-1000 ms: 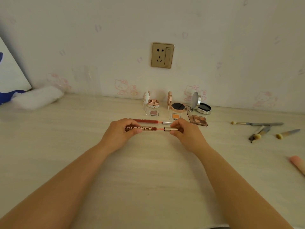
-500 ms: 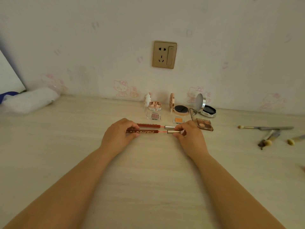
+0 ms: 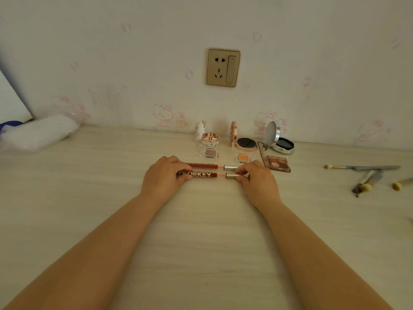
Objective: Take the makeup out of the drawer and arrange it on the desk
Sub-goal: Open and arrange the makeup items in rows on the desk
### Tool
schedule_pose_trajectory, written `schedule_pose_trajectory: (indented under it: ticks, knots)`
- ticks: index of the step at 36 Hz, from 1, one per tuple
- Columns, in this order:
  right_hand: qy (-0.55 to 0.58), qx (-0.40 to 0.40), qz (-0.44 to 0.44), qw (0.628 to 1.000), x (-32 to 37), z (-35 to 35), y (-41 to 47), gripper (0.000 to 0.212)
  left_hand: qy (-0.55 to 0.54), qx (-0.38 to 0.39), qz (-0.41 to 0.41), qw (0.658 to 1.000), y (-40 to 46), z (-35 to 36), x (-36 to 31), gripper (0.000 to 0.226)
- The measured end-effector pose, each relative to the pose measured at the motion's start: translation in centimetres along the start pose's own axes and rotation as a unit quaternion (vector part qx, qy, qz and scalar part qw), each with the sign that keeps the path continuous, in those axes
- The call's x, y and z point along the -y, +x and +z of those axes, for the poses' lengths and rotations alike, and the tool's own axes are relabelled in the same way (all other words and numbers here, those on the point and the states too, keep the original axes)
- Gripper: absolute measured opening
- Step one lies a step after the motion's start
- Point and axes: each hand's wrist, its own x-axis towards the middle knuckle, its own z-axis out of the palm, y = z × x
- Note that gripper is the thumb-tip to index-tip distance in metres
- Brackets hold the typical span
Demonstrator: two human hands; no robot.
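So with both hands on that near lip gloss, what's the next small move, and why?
Probably let go with both hands. The near lip gloss already lies on the desk, parallel to the far lip gloss, while the left hand and right hand pinch its ends.

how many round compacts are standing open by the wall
3. A white one on the left, a rose-gold one in the middle, a silver one on the right, all behind the small square pans. None seem hidden.

Bare desk (image 3: 67,198) leftward; brushes (image 3: 366,177) rightward
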Motion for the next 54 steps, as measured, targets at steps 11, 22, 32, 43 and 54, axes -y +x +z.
schedule_pose_trajectory:
  ticks: [11,22,32,43,54]
  knots:
    - [-0.004,-0.007,-0.006,1.000,0.0,0.0,-0.1,0.016,0.008,0.001,0.000,1.000,0.3,0.1,-0.3,0.022]
    - [-0.006,0.000,-0.008,1.000,0.1,-0.1,-0.1,0.016,0.021,0.009,-0.008,1.000,0.3,0.1,-0.2,0.024]
    - [0.010,0.001,-0.001,1.000,0.0,0.0,-0.1,0.016,0.028,0.009,-0.010,1.000,0.1,-0.2,-0.3,0.025]
    - [0.037,-0.003,0.017,0.999,0.4,-0.9,-1.5,0.024,0.075,-0.041,0.075,0.993,-0.5,-0.3,-1.3,0.031]
    - [0.213,-0.081,0.173,0.958,-4.3,-7.8,-7.0,0.013,-0.002,0.007,0.183,0.983,-2.2,3.5,-14.2,0.023]
